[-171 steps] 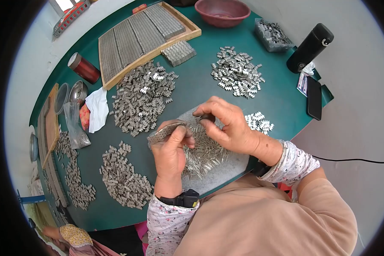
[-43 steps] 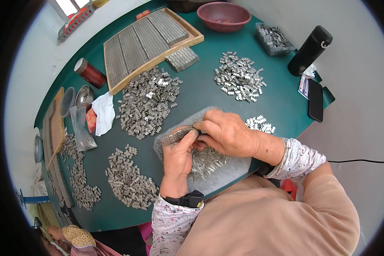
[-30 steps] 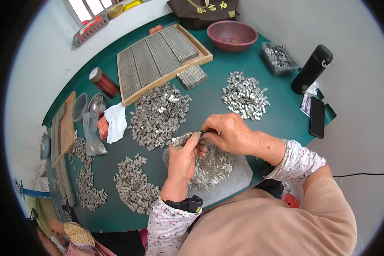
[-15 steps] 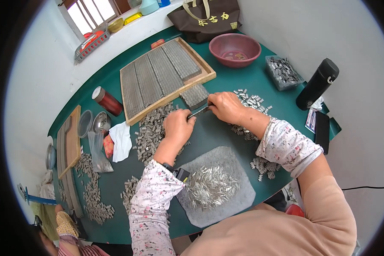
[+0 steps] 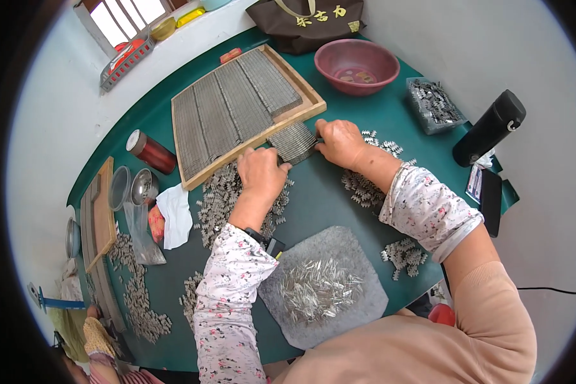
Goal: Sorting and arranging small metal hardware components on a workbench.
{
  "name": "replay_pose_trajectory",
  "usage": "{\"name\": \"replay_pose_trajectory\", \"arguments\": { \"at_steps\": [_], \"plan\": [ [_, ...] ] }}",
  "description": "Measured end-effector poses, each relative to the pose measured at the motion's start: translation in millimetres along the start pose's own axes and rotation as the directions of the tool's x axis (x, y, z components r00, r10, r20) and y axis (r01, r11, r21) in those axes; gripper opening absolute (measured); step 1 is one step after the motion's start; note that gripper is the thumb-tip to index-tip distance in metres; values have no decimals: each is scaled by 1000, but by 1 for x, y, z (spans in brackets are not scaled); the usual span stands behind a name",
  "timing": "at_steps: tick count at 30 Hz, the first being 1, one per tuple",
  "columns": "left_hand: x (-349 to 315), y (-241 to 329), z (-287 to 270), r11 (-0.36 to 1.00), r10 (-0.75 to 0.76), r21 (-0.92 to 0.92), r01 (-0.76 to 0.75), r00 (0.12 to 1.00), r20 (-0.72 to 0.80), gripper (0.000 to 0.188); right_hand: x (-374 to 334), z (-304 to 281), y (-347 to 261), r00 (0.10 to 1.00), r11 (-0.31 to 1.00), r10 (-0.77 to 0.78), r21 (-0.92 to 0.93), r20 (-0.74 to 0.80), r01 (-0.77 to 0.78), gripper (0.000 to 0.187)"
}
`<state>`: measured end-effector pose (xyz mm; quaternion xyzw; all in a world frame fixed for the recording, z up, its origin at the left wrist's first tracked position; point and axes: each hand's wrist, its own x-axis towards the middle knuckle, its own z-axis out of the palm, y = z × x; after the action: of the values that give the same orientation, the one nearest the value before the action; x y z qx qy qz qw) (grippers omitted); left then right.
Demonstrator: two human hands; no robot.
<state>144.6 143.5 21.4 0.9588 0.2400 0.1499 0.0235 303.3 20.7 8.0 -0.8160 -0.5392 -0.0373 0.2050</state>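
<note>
On the green table (image 5: 339,192) by white walls (image 5: 544,57), metal clips (image 5: 224,195) lie heaped.

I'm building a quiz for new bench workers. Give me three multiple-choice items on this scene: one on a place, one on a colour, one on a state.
1. Where does the small block of stacked metal pieces lie?
A. in the bowl
B. on the table just outside the wooden tray's near edge
C. on the grey mat

2. What colour is the bowl?
A. pink
B. blue
C. yellow

3. How do the hands stand?
A. both raised off the table
B. one at each end of the block
C. both on the flask

Answers: 1 B, the block sits against the wooden tray. 2 A, its rim and walls are pink. 3 B, the left hand and the right hand press it from either side.
</note>
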Motion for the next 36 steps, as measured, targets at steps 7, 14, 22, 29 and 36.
{"name": "replay_pose_trajectory", "arguments": {
  "at_steps": [7, 14, 22, 29, 36],
  "plan": [
    [-46, -33, -68, 965, -140, -244, 101, 979, -149, 28, -22, -30, -34, 976, 985, -144, 74, -165, 158, 18],
    [-151, -88, -116, 727, -354, -666, 167, 923, -154, 22, -77, -23, -150, 782, 766, -614, 318, 106, 558, 13],
    [-247, -96, -120, 539, -603, -801, 260, 783, -151, 19, -120, 26, -233, 605, 639, -763, 409, 227, 652, 10],
    [-281, -96, -100, 465, -673, -860, 210, 715, -189, 17, -131, 36, -259, 569, 654, -757, 382, 322, 654, 17],
    [-288, -88, -94, 414, -703, -892, 184, 687, -185, 16, -139, 46, -263, 522, 588, -808, 321, 274, 742, 22]
  ]
}}
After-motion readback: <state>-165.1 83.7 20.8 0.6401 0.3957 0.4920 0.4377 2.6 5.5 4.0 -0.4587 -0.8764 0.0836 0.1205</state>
